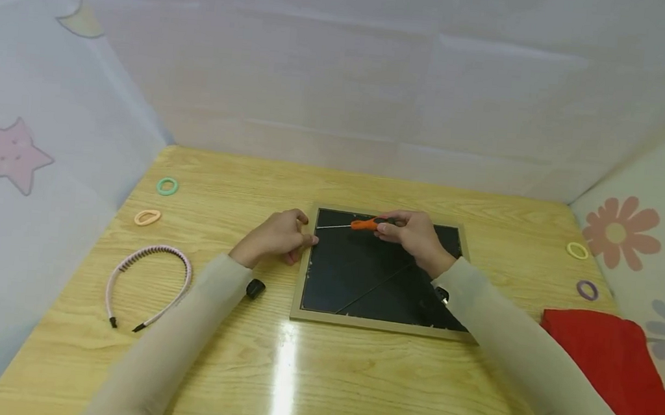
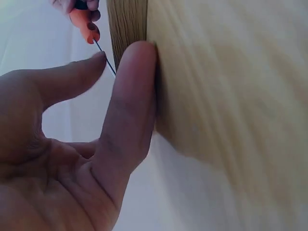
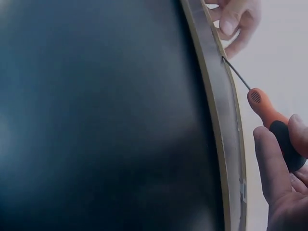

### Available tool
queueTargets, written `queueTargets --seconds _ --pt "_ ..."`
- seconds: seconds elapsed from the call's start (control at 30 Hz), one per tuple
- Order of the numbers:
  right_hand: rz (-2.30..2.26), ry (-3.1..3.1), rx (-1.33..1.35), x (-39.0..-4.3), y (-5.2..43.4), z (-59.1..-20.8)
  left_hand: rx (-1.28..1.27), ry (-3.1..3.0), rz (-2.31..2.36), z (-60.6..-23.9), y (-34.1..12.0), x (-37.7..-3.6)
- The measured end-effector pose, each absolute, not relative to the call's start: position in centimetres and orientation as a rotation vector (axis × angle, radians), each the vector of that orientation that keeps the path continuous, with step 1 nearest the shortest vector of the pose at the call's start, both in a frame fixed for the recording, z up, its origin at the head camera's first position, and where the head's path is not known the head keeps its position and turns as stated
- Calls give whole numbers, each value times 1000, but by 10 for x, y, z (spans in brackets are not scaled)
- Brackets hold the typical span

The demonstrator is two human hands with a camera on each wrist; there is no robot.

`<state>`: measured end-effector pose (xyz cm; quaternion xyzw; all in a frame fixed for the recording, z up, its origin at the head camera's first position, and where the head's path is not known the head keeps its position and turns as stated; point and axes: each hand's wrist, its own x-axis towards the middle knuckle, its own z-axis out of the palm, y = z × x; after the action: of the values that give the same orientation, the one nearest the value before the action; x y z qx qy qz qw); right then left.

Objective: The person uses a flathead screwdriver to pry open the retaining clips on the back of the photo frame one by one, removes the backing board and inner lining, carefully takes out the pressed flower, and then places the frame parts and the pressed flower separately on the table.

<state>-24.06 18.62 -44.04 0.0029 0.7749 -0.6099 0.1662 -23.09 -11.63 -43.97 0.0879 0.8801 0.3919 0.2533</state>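
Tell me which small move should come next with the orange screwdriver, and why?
Probably lever the tip gently: the orange-handled screwdriver, held by the right hand, already meets the wooden picture frame's left edge, where the left hand steadies it.

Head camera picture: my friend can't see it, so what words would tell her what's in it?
A person's right hand holds an orange screwdriver, its thin tip at the top left corner of a picture frame lying face down on a wooden table. The left hand steadies the frame's left edge. Hair ties, a pink headband and a red cloth lie around.
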Motion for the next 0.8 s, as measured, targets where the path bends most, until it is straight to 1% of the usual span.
queueTargets --seconds 0.2,0.47,0.6,0.8 --pt "-1641 2319 -15 -237 178 -440 239 2437 991 -439 -112 -232" --pt "-1617 2340 -16 -237 175 -435 233 2405 1016 -439 -113 -231" --pt "-1528 2466 -82 -239 170 -427 232 2397 1023 -440 -113 -232" --pt "-1380 2704 -268 -240 155 -410 237 2387 1043 -441 -113 -232"
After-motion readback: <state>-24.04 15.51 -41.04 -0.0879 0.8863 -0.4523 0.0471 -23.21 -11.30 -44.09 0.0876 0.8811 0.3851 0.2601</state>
